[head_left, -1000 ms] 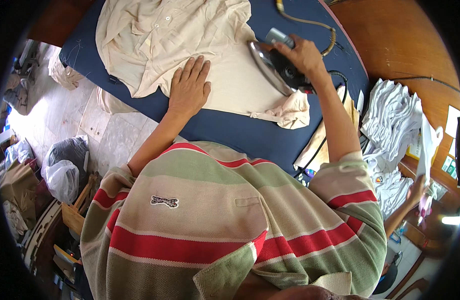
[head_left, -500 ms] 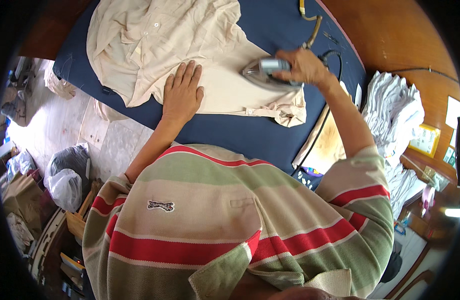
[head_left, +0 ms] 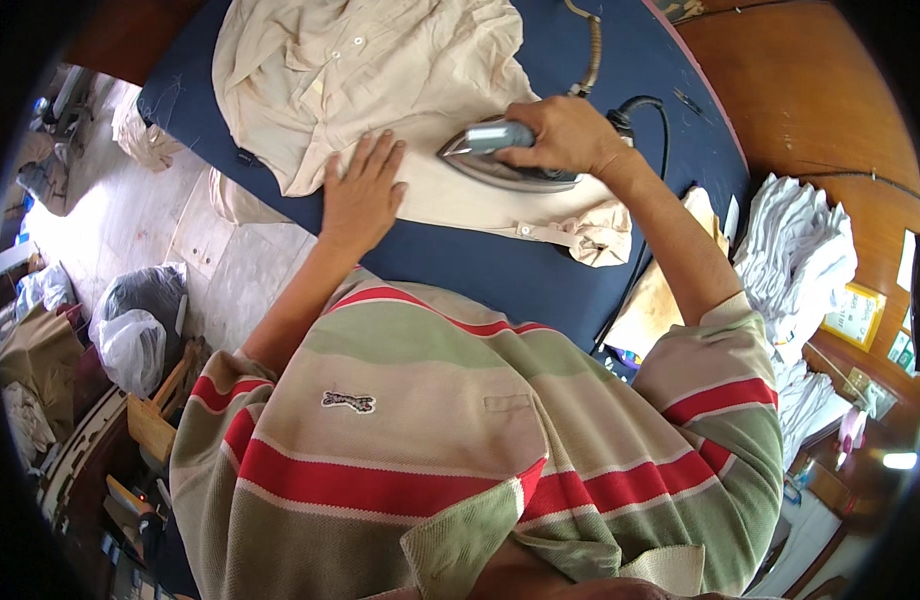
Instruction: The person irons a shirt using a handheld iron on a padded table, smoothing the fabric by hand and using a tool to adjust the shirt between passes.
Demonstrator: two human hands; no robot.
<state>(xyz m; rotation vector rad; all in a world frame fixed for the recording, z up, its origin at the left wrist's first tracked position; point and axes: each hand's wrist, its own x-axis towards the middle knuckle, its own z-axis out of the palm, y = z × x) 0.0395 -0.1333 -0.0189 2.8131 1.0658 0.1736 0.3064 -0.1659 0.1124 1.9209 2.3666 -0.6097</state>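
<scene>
Navy ironing table (head_left: 460, 262): right hand (head_left: 572, 138) grips electric iron (head_left: 502, 170), now nearer left hand (head_left: 362, 198), pressing beige shirt sleeve (head_left: 442, 200); left fingers flat, parted.

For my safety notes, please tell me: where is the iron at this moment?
In the head view, the iron is just right of upper centre, held by the right hand over the beige shirt's sleeve.
</scene>
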